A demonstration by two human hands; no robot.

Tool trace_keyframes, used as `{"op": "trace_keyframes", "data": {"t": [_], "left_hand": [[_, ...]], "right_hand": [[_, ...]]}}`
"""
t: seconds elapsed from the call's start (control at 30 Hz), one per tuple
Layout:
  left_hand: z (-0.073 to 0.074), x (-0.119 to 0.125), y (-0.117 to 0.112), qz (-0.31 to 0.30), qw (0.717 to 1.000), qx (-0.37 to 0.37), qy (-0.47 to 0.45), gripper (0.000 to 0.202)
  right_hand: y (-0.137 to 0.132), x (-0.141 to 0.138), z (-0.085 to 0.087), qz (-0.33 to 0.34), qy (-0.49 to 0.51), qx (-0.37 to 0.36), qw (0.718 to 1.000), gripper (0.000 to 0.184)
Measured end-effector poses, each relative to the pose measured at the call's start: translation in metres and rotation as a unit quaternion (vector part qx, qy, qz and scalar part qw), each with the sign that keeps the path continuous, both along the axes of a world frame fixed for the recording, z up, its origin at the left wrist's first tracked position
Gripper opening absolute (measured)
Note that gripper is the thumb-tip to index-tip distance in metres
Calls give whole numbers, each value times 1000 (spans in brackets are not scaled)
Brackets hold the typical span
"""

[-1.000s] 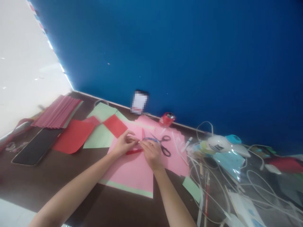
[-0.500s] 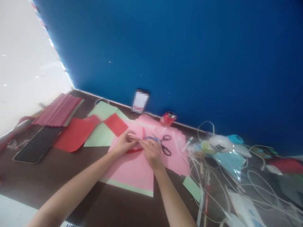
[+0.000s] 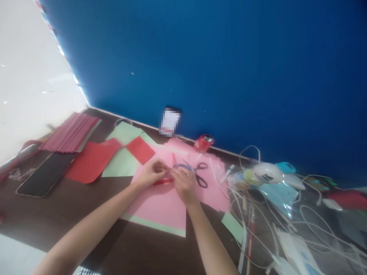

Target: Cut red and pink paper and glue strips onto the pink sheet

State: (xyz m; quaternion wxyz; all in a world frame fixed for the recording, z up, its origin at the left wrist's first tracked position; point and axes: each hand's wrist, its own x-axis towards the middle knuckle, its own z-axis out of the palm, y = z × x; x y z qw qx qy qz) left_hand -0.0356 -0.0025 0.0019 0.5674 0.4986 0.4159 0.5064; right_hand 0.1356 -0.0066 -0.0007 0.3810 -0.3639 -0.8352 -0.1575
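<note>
Fingertips of my left hand and my right hand meet over pink paper sheets. Both hands are closed in a pinch, and whatever lies between the fingers is too small and blurred to name. A thin red strip lies on the pink paper just below the fingertips. Beyond my right hand is a blue ring-shaped item, partly hidden by that hand. Scissors with black handles rest right of it, blades pointing up and left.
Left are a red sheet, a dark phone and pleated pink paper. Green sheets carry a red square. A red can stands by the blue wall. White cables tangle at right.
The fingers of my left hand have curled slightly and shifted a little at the meeting point. My right hand stays almost where it was.
</note>
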Motion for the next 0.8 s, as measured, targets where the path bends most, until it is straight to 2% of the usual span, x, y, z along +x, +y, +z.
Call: {"op": "trace_keyframes", "data": {"t": [0.33, 0.6, 0.73, 0.8], "left_hand": [[-6, 3, -3, 30, 998, 42, 39, 16], [-4, 1, -1, 104, 986, 74, 108, 11], [-5, 1, 0, 113, 982, 95, 115, 7], [-6, 0, 2, 111, 983, 95, 113, 13]], "right_hand": [[0, 1, -1, -5, -13, -14, 1000, 16], [6, 9, -4, -72, -16, -75, 994, 18], [5, 9, -3, -55, -18, -111, 992, 21], [4, 8, -2, -45, -15, -111, 993, 22]]}}
